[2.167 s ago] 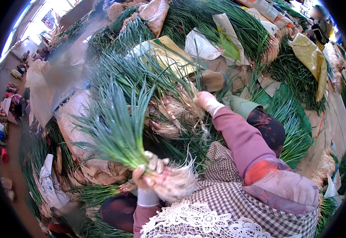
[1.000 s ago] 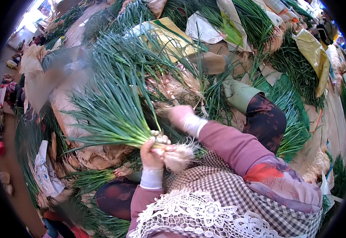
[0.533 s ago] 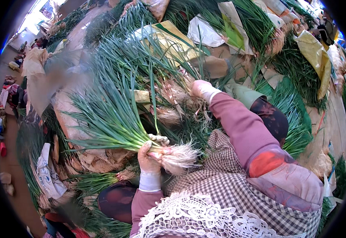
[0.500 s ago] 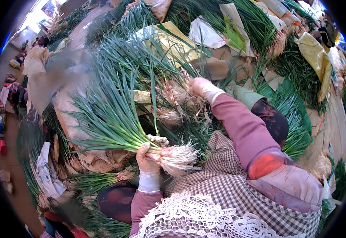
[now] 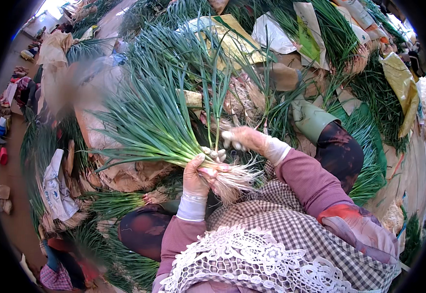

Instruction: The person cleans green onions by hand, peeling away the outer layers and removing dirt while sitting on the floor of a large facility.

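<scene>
A fanned bunch of green onions (image 5: pixel 174 136) is gripped in my left hand (image 5: pixel 196 178), leaves toward the far left. Its pale roots (image 5: pixel 235 183) stick out to the right of my fingers. My right hand (image 5: pixel 249 139) is beside the bunch's upper side, fingers curled together. A pair of thin upright stalks (image 5: pixel 217 124) comes down between the two hands; whether my right fingers hold one is hidden. Light coverings wrap the fingertips. Just beyond lie loose green onions with tangled roots (image 5: pixel 244 100).
Piled green onions (image 5: pixel 149 53) surround me, with a yellow sack (image 5: pixel 235 39) and white sack (image 5: pixel 274 34) on top. To the left are brown wrapping (image 5: pixel 130 176) and a white bag (image 5: pixel 59 190). My knees (image 5: pixel 340 151) flank the work. Other people are at the far left.
My right hand has come back from the loose pile to beside the bunch. A second upright stalk now stands by my left fingers. The bunch has shifted slightly right in view.
</scene>
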Available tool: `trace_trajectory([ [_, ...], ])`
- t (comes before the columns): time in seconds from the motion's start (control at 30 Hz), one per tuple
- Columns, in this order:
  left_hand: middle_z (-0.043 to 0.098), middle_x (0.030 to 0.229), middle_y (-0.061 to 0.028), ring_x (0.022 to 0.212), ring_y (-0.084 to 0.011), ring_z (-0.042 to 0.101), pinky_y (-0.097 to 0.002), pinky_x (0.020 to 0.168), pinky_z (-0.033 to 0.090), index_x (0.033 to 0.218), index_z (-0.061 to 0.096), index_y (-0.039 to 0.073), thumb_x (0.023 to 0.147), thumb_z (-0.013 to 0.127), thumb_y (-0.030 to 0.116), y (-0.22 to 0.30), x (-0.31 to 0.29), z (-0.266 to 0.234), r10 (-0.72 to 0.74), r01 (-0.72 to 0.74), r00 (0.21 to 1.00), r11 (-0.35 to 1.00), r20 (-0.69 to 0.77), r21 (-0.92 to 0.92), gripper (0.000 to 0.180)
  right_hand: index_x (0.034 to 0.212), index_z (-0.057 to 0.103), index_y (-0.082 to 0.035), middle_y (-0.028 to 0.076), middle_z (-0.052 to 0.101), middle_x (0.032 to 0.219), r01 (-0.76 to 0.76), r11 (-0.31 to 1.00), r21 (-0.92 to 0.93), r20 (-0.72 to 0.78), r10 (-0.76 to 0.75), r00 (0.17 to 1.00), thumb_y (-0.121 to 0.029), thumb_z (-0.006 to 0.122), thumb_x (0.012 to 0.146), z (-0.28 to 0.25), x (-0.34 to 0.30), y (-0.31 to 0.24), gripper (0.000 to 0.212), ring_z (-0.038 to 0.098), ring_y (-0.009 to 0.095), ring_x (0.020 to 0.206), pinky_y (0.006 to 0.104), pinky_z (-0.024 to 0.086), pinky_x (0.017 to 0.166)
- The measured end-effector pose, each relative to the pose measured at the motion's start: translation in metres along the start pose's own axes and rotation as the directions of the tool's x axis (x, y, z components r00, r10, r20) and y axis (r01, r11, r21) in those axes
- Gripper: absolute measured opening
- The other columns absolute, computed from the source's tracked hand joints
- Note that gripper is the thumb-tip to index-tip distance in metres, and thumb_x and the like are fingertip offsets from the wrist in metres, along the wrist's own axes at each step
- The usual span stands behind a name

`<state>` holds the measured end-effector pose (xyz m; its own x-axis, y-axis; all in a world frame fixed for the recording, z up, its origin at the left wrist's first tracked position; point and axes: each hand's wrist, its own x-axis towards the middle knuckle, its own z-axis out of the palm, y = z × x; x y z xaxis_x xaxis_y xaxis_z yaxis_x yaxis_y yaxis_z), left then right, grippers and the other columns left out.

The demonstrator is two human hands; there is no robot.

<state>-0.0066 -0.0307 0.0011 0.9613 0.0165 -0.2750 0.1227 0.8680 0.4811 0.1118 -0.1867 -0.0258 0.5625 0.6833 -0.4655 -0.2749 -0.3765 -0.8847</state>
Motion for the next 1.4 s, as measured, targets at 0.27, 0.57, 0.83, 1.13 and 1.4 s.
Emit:
trace_trajectory([
  [0.27, 0.057, 0.081, -0.0137, 0.078, -0.0259, 0.058, -0.036, 0.074, 0.047, 0.093, 0.05, -0.001, 0.076, 0.049, 0.013, -0.009, 0.003, -0.021, -0.185, 0.199, 0.979, 0.961, -0.088, 0.194, 0.021, 0.079, 0.065, -0.009, 0.011, 0.062, 0.082, -0.222, 0.556, -0.801, -0.341, -0.119, 0.933, -0.026, 0.048, 0.074, 0.031, 0.021, -0.062, 0.024, 0.06, 0.026, 0.077, 0.0351, 0.047, 0.066],
  [0.57, 0.044, 0.067, -0.0058, 0.062, -0.0154, 0.044, -0.0293, 0.056, 0.042, 0.085, 0.044, 0.004, 0.073, 0.051, 0.017, 0.006, -0.007, 0.024, 0.04, -0.046, 0.997, 0.995, 0.067, 0.088, 0.019, 0.067, 0.055, -0.009, 0.014, 0.055, 0.06, 0.008, 0.81, -0.587, -0.671, -0.492, 0.555, -0.035, 0.046, 0.08, 0.008, 0.026, 0.001, 0.03, 0.056, 0.028, 0.059, 0.0381, 0.044, 0.056],
  [0.83, 0.044, 0.07, -0.0032, 0.071, -0.0167, 0.041, -0.0306, 0.066, 0.036, 0.088, 0.044, 0.005, 0.074, 0.051, 0.02, 0.02, -0.011, 0.015, 0.119, -0.128, 0.979, 0.991, 0.164, 0.045, 0.022, 0.081, 0.059, -0.004, 0.006, 0.059, 0.069, -0.394, 0.823, -0.408, -0.075, 0.4, 0.914, -0.035, 0.045, 0.084, -0.015, -0.002, 0.039, 0.035, 0.057, 0.016, 0.064, 0.0289, 0.045, 0.064],
  [1.13, 0.047, 0.068, -0.0055, 0.075, -0.021, 0.046, -0.0336, 0.069, 0.04, 0.083, 0.046, 0.003, 0.071, 0.052, 0.019, 0.006, -0.007, -0.001, 0.034, -0.04, 0.999, 0.989, 0.042, 0.141, 0.021, 0.079, 0.055, -0.003, 0.008, 0.057, 0.062, -0.419, 0.907, -0.041, -0.736, 0.256, 0.627, -0.021, 0.055, 0.075, -0.103, 0.039, 0.116, 0.018, 0.055, 0.018, 0.055, 0.0312, 0.042, 0.055],
  [1.4, 0.048, 0.069, -0.0057, 0.076, -0.0214, 0.046, -0.034, 0.072, 0.038, 0.083, 0.046, 0.004, 0.071, 0.052, 0.02, 0.003, 0.002, 0.002, 0.036, -0.044, 0.998, 0.988, 0.058, 0.149, 0.021, 0.073, 0.063, -0.008, 0.009, 0.058, 0.06, -0.628, 0.746, -0.224, -0.664, 0.354, 0.658, -0.034, 0.049, 0.08, -0.098, 0.044, 0.111, 0.03, 0.055, 0.021, 0.055, 0.0321, 0.042, 0.055],
])
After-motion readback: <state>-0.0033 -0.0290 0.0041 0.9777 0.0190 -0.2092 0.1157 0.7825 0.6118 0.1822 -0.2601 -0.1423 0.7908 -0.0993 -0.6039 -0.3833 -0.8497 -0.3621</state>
